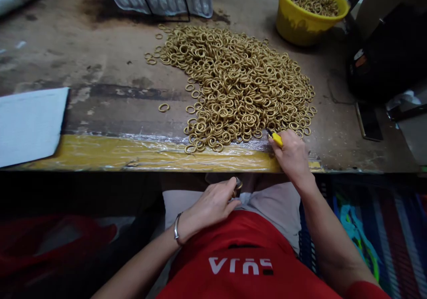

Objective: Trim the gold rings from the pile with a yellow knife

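I see the left hand (215, 199) holding apparent rings (239, 186), the ring pile (240, 81) beyond on the table (113, 117), and, near right, a yellow tool (277, 139) in the grip of the right hand (295, 153) (picking at rings, I'd judge, which calls for careful aim).

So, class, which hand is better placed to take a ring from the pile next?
Probably the right hand, beside the pile, its yellow tool pointing there. The left hand is over the lap, apparently holding rings.
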Action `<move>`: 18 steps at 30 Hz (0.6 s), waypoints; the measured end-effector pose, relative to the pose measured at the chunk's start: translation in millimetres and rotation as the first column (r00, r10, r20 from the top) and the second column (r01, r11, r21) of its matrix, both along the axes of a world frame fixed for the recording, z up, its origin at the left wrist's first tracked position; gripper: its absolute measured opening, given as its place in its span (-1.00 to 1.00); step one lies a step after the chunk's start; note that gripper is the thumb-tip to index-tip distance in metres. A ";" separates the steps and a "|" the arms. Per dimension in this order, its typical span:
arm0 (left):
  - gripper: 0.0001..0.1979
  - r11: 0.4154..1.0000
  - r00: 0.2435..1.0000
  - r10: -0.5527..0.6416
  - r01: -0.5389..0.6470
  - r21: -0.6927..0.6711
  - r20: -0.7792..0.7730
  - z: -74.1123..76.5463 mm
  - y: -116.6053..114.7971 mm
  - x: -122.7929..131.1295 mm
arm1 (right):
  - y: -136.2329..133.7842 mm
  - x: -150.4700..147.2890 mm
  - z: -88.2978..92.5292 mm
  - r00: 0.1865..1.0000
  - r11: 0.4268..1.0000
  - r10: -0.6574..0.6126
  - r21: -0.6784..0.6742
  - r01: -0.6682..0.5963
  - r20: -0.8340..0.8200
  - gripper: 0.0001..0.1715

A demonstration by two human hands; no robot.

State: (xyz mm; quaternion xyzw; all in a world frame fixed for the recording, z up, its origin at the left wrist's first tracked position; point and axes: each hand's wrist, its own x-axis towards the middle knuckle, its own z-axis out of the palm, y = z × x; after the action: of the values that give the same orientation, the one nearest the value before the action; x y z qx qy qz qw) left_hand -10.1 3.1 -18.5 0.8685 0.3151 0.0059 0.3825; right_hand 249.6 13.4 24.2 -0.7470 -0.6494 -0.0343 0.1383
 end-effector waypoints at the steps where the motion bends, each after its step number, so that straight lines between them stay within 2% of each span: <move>1: -0.78 0.999 0.998 -0.024 0.027 0.038 -0.060 -5.1 -1.6 -1.2 | 5.1 -1.0 -2.4 1.000 1.000 -0.018 -0.014 0.018 0.019 -0.77; 3: -0.81 0.993 0.988 -0.050 0.065 0.100 -0.144 -9.3 -2.8 -1.2 | 12.8 -1.7 -5.7 0.998 0.998 -0.043 -0.050 0.046 0.055 -0.79; 5: -0.95 0.990 0.979 -0.036 0.063 0.126 -0.202 -8.8 -1.7 1.7 | 17.0 0.0 -7.1 0.997 0.996 -0.048 -0.076 0.053 0.065 -0.82; 7: -0.94 0.992 0.973 -0.012 0.039 0.117 -0.229 -7.7 0.1 5.6 | 18.3 4.2 -7.4 0.999 0.997 -0.035 -0.063 0.038 0.035 -0.84; 9: -0.98 0.994 0.975 0.016 0.009 0.110 -0.224 -7.5 0.8 8.1 | 17.6 9.7 -7.4 0.999 1.000 -0.003 -0.021 0.002 -0.040 -0.82; 12: -0.88 0.994 0.989 0.057 -0.044 0.097 -0.138 -6.2 -0.4 7.8 | 14.5 15.8 -6.6 0.980 0.997 0.068 0.045 -0.060 -0.186 -0.80; 14: -0.86 0.994 0.994 0.106 -0.106 0.006 0.012 -0.9 -0.2 7.1 | 11.4 16.2 -4.3 0.955 0.995 0.095 0.065 -0.080 -0.280 -0.81; 15: -0.80 0.985 0.980 0.160 -0.151 -0.082 0.114 3.7 1.0 7.5 | 9.5 15.0 -2.3 0.937 0.994 0.103 0.067 -0.086 -0.333 -0.82; 16: -0.78 0.960 0.946 0.240 -0.199 -0.195 0.219 9.5 3.2 8.8 | 7.4 13.2 0.5 0.911 0.993 0.116 0.058 -0.101 -0.395 -0.82; 18: -0.84 0.856 0.820 0.442 -0.264 -0.444 0.364 23.4 10.5 14.6 | 2.6 7.7 8.2 0.826 0.983 0.165 0.028 -0.179 -0.539 -0.81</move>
State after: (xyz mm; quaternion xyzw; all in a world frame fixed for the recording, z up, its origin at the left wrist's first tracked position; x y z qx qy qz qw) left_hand 4.4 13.7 4.9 0.6782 0.3704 0.2203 0.5953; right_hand 257.4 16.1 32.4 -0.6665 -0.6492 0.1973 0.3090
